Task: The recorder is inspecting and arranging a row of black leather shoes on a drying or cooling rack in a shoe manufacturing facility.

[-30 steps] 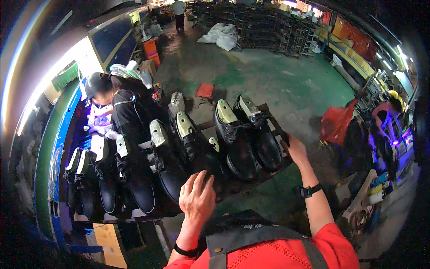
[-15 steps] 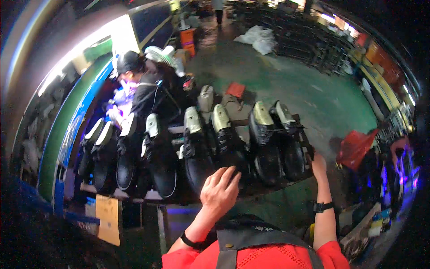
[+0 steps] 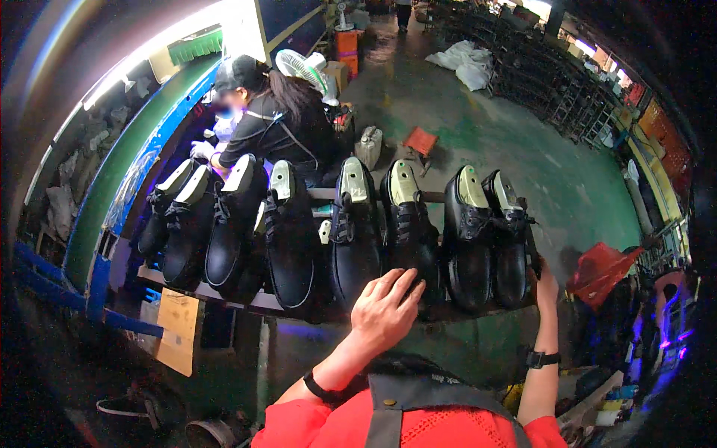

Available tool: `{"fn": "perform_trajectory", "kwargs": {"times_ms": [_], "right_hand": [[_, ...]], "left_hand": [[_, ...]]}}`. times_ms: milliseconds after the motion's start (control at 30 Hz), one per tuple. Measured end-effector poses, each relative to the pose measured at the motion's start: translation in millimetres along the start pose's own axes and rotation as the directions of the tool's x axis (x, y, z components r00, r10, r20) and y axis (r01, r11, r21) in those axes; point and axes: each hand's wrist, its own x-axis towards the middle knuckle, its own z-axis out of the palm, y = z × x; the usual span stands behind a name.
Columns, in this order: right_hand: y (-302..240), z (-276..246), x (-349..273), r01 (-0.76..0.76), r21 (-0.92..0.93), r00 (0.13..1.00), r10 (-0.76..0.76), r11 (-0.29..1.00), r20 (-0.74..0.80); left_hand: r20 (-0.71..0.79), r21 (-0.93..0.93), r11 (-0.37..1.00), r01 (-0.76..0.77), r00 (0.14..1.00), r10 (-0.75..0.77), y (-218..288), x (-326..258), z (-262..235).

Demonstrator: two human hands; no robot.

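A row of several black lace-up shoes (image 3: 290,250) stands on a dark rack (image 3: 263,300) in front of me, toes toward me. Pale shoe lasts (image 3: 355,179) fill their openings. My left hand (image 3: 385,305) lies over the toe of a black shoe (image 3: 413,231) right of the middle, fingers extended and slightly bent, gripping nothing visible. At the rack's right end, beside the last shoe (image 3: 511,257), my right hand (image 3: 547,284) is closed around the edge; its fingertips are partly hidden.
Beyond the shoes on the left, a co-worker (image 3: 280,119) in dark clothes sits at a blue-edged green bench (image 3: 149,168). A fan (image 3: 300,69) stands behind. A red stool (image 3: 421,140) and white sacks (image 3: 464,63) are on the floor. Red sheeting (image 3: 602,272) hangs at right.
The shoes, rack and co-worker now appear farther right and higher in the view. Both my hands keep about the same places against the rack. The picture is sharper.
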Motion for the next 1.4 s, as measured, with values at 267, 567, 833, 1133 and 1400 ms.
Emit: {"fn": "perform_trajectory", "kwargs": {"times_ms": [267, 567, 833, 1133, 1400], "right_hand": [[38, 24, 12, 0.165, 0.017, 0.980, -0.162, 0.986, -0.114], [27, 19, 6, 0.090, -0.006, 0.993, -0.091, 0.996, -0.070], [26, 23, 4, 0.097, -0.059, 0.987, -0.104, 0.993, -0.122], [-14, 2, -18, 0.063, 0.069, 0.993, -0.056, 0.996, -0.108], [-12, 4, -15, 0.051, 0.097, 0.996, -0.043, 0.994, -0.084]], "left_hand": [[-0.007, -0.011, 1.000, -0.013, 1.000, 0.013, -2, 0, 2], [0.000, -0.007, 1.000, -0.013, 1.000, 0.013, 0, 1, 1], [0.026, -0.009, 1.000, 0.007, 1.000, -0.007, 0, 0, -3], [0.039, 0.017, 1.000, 0.005, 0.999, -0.005, 2, 1, -2], [0.030, 0.010, 1.000, 0.006, 1.000, -0.006, 1, 0, -1]]}}
